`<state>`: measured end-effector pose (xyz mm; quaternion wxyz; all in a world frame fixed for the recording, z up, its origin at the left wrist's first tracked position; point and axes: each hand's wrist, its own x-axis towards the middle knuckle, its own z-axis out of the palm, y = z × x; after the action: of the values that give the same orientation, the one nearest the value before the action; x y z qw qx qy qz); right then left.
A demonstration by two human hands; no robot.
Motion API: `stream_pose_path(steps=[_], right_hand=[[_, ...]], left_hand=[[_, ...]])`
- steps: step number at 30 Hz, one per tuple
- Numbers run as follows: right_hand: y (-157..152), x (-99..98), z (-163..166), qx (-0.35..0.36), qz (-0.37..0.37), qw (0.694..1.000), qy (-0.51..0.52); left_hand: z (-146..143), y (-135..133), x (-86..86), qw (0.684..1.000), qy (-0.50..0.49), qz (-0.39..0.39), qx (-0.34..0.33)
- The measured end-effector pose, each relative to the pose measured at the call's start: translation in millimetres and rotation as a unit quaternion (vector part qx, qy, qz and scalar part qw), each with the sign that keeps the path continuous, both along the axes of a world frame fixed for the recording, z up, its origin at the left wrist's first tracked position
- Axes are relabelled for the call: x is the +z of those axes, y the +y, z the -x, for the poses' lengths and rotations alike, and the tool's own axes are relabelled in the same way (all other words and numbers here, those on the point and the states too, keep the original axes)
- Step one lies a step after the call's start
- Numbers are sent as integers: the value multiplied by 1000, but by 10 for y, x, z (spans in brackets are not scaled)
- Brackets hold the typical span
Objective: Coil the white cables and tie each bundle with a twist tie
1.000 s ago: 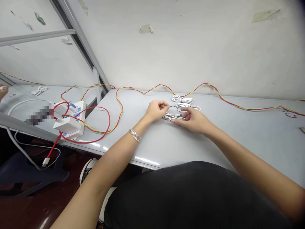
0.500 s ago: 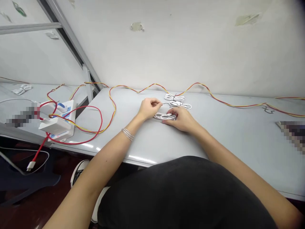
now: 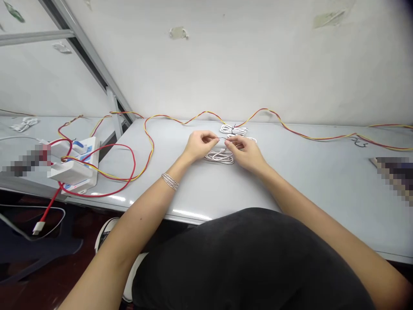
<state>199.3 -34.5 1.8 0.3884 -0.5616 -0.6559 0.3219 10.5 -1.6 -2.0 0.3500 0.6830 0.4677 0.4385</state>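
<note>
A thin black twist tie [image 3: 222, 138] runs between my two hands. My left hand [image 3: 201, 145] pinches one end of it, and the fingers of my right hand [image 3: 245, 151] are closed on the other end. Just below my fingertips a coiled white cable [image 3: 220, 157] lies on the table. Behind my right hand rests a white cable bundle [image 3: 232, 130] with a dark tie round its middle. Another white coil [image 3: 253, 140] beside it is mostly covered by my right hand.
A twisted red and yellow wire [image 3: 174, 119] snakes along the wall side of the table [image 3: 309, 185]. At left, a white power strip [image 3: 92, 168] holds plugs and adapters. Black twist ties [image 3: 359, 143] lie at right, near a pixelated object [image 3: 395, 174]. Another white cable [image 3: 25, 124] sits far left.
My right hand has let go of the coiled white cable and risen slightly to grip the black tie. My left hand keeps its pinch. The view has shifted a little.
</note>
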Motion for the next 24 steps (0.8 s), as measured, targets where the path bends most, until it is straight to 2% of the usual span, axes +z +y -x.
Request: stream_pose_path(steps=[4, 7, 10, 17, 24], right_hand=[[26, 32, -32, -54, -41, 997, -33], [48, 47, -72, -110, -31, 993, -26], [72, 43, -107, -139, -16, 990, -8], [102, -19, -119, -139, -17, 990, 13], [105, -35, -98, -132, 0, 991, 29]], left_hand=[[2, -26, 8, 999, 41, -17, -30], [29, -52, 32, 991, 128, 1, -47], [73, -68, 69, 973, 203, 20, -104], [125, -98, 154, 941, 280, -34, -188], [96, -180, 199, 891, 394, -57, -220]])
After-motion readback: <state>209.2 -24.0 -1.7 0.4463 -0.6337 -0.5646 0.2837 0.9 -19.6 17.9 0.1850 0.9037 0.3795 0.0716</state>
